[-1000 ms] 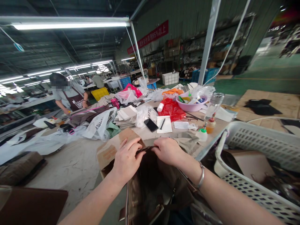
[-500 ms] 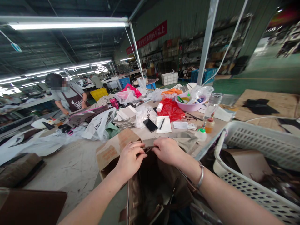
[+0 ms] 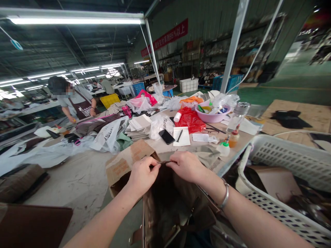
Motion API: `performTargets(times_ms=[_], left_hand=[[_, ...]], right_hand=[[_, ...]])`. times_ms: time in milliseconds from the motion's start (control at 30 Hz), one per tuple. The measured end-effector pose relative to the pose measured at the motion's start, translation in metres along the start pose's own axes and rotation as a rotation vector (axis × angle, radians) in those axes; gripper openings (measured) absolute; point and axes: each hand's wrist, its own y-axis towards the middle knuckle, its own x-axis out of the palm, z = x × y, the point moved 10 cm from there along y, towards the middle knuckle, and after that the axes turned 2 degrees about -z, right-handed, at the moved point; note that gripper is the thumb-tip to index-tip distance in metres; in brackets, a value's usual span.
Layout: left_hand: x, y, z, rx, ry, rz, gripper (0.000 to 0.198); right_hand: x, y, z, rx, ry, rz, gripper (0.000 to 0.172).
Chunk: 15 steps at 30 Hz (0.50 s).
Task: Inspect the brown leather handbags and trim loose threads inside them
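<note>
A dark brown bag (image 3: 165,203) stands upright with its mouth open below my hands. My left hand (image 3: 144,174) pinches the far edge of the bag between thumb and fingers. Close beside it, my right hand (image 3: 184,165) grips the same edge from the right, a silver bangle on the wrist. The short strip of edge between the two hands looks drawn straight. Behind my left hand is an open cardboard box (image 3: 129,158). The inside of the bag is dark, with straps and small metal parts partly visible.
To the right, a white plastic basket (image 3: 279,206) holds brown pieces. Beyond my hands lie a black phone (image 3: 167,136), a notepad (image 3: 185,140) with a pen, a green-capped bottle (image 3: 223,148) and a purple basin (image 3: 214,117). A person (image 3: 74,101) stands at the far left.
My left hand has shifted its fingers into a tighter pinch on the bag's edge. The right hand keeps its hold. The view has shifted slightly.
</note>
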Motion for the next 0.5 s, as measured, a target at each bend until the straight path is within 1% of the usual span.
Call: performTargets(times_ms=[233, 367, 500], left_hand=[[-0.0012, 0.0013, -0.0018, 0.009, -0.092, 0.008, 0.010], [-0.0014, 0.0012, 0.0015, 0.053, -0.136, 0.003, 0.011], [-0.0012, 0.0028, 0.0047, 0.079, -0.163, 0.002, 0.013]], right_hand=[[-0.0032, 0.0013, -0.0045, -0.014, 0.001, -0.002, 0.024], [-0.0035, 0.0022, -0.0037, -0.022, 0.022, -0.005, 0.020], [-0.0006, 0.0040, -0.0013, -0.028, 0.064, -0.027, 0.020]])
